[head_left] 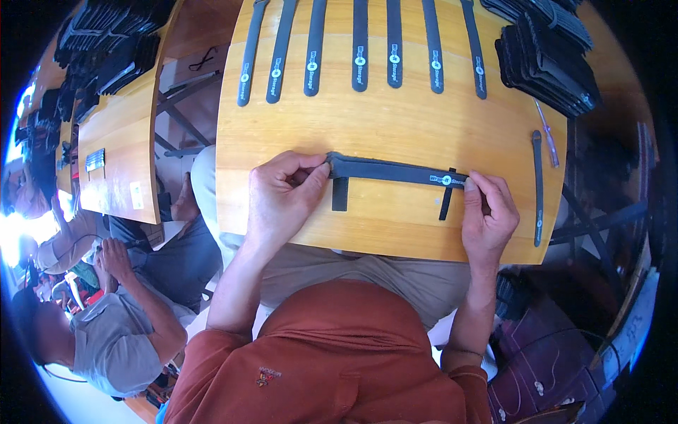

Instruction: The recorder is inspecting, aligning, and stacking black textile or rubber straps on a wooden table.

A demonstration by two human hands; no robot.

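A dark grey fabric strap (395, 170) with a small printed label is stretched sideways between my hands over the table. My left hand (288, 196) pinches its left end between thumb and fingers, and my right hand (489, 210) pinches the labelled right end. Below the strap's left part a short black strip (340, 196) shows. A thinner black strip (445, 203) shows below its right part. I cannot tell whether either strip is joined to the strap. Several similar straps (360, 49) lie in a spaced row along the table's far side, labelled ends toward me.
Another strap (538, 191) lies lengthwise near the right edge of the wooden table (296, 127). Beside it is a thin tool with a purple handle (551, 145). Bundled dark straps (544, 67) are stacked at the far right corner. To the left, a person (127, 325) sits near another table (120, 148).
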